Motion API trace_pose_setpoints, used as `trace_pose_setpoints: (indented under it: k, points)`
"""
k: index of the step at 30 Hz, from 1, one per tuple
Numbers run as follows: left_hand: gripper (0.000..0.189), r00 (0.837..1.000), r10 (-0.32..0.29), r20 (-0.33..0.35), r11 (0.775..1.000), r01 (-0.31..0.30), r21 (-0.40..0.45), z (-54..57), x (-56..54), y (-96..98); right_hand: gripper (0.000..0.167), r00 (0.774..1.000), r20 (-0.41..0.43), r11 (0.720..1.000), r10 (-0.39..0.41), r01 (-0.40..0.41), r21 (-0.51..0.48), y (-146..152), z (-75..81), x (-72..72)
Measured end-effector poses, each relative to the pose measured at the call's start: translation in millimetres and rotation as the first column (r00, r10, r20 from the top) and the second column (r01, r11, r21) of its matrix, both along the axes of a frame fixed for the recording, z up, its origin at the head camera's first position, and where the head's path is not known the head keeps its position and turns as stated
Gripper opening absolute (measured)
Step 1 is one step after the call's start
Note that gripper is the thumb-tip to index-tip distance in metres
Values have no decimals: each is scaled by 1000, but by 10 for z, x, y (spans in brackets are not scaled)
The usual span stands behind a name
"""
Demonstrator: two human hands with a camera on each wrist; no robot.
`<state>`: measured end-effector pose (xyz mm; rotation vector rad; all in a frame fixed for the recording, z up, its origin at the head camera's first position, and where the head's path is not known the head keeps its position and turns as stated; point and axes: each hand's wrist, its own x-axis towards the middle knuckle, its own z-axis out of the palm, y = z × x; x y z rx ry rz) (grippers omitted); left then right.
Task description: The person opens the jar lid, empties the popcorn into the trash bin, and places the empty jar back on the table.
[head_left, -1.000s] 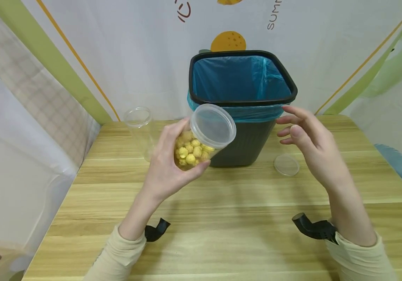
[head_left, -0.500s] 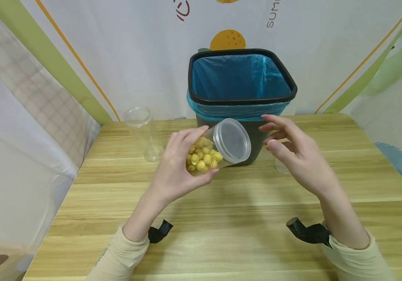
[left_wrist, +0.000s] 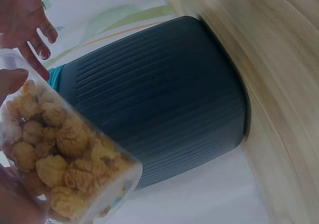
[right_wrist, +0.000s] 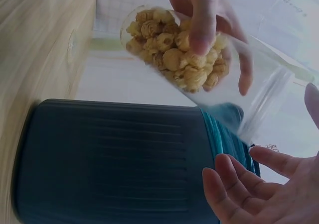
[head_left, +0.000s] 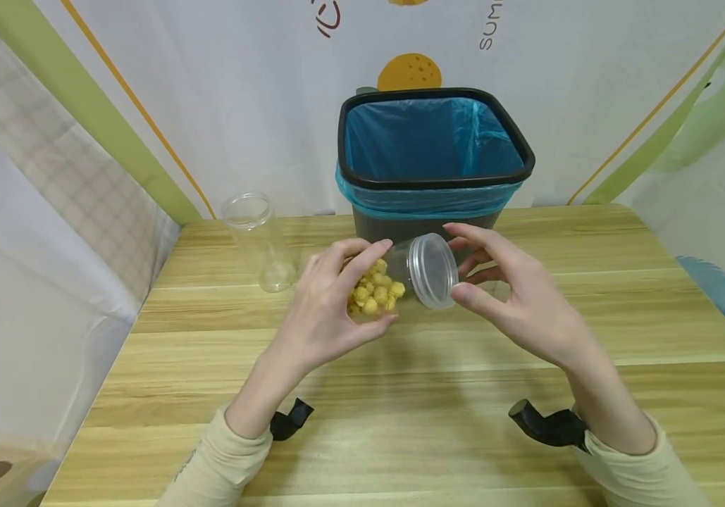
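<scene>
My left hand [head_left: 330,303] grips a clear plastic jar [right_wrist: 249,79] around its body, tilted over toward the right above the table. Caramel-coloured popcorn [left_wrist: 60,149] fills its lower part, and a translucent lid [head_left: 435,271] covers its mouth. Beside that lid is my right hand [head_left: 521,289], fingers spread and loosely bent, thumb tip right at the lid's edge in the head view. From the right wrist view, its fingers [right_wrist: 239,184] lie apart, just short of the lid end.
Behind the hands stands a dark bin [left_wrist: 159,94] with a blue liner [head_left: 400,141] folded over its rim. An uncovered clear jar [head_left: 257,239] stands at the table's back left. A printed curtain [head_left: 261,105] hangs behind the wooden table [head_left: 400,436].
The left hand has tipped the popcorn jar further over to the right and lowered it. The right hand has come left to the lid, now covering most of the loose lid on the table.
</scene>
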<state>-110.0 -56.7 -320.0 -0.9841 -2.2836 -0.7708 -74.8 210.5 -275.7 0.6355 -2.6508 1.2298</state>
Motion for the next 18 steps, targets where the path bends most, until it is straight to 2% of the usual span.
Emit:
trace_pose_setpoints:
  k: [11, 18]
  points:
    - [85, 989, 45, -140, 991, -62, -121, -42, -17, 6, 72, 1000, 2, 997, -21, 20, 75, -75, -47, -4]
    - [86, 982, 57, -180, 985, -84, -148, -41, -14, 8, 78, 999, -34, 996, -31, 34, 86, -97, -83, -7]
